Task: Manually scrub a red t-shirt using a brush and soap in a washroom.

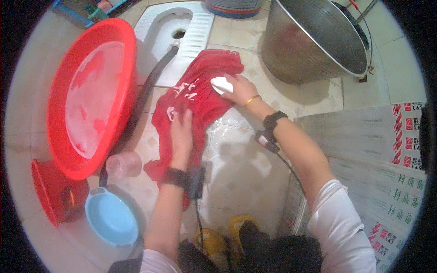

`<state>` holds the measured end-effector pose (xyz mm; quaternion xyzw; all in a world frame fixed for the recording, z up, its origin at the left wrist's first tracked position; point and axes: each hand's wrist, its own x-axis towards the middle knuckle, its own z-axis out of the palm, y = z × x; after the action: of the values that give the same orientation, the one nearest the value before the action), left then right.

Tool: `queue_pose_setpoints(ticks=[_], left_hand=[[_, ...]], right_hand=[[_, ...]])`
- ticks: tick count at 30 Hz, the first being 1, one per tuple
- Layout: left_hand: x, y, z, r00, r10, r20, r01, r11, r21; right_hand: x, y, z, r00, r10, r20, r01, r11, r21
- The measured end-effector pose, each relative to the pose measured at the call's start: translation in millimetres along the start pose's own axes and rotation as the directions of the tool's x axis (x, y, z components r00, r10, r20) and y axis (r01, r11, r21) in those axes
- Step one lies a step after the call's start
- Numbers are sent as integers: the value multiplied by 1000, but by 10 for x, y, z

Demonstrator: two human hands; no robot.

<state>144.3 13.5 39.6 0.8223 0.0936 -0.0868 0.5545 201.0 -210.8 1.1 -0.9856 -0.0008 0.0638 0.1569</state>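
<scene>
A wet red garment point(208, 73) with white lettering lies spread and wrinkled on the tiled floor in front of me. My right hand point(243, 89) grips a smooth white oval piece point(221, 85), which looks like a bar of soap, against the upper right part of the cloth. Lower down, my left hand point(181, 131) rests on the garment beside the white print. Blur and the angle hide whether its fingers pinch a fold. Each wrist wears a black strap with a small cabled device.
On the left stand a large red basin point(128, 102) of sudsy water, a red bucket point(47, 191), a pink translucent cup point(123, 165) and a light-blue basin point(112, 218). A dark hose point(150, 80) runs into the squat toilet point(201, 34). A big metal pot point(290, 51) and wrapped panels point(355, 133) line the right.
</scene>
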Motion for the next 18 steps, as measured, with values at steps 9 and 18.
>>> queue_pose_setpoints(ticks=[9,18], left_hand=[[-322,-531,-49,973,52,225,-215,564,797],[-774,-1218,-269,931,-101,350,-202,658,725]], right_hand=[[0,-108,136,998,19,-63,-17,999,29],[-817,-1687,681,845,-535,5,526,831,181]])
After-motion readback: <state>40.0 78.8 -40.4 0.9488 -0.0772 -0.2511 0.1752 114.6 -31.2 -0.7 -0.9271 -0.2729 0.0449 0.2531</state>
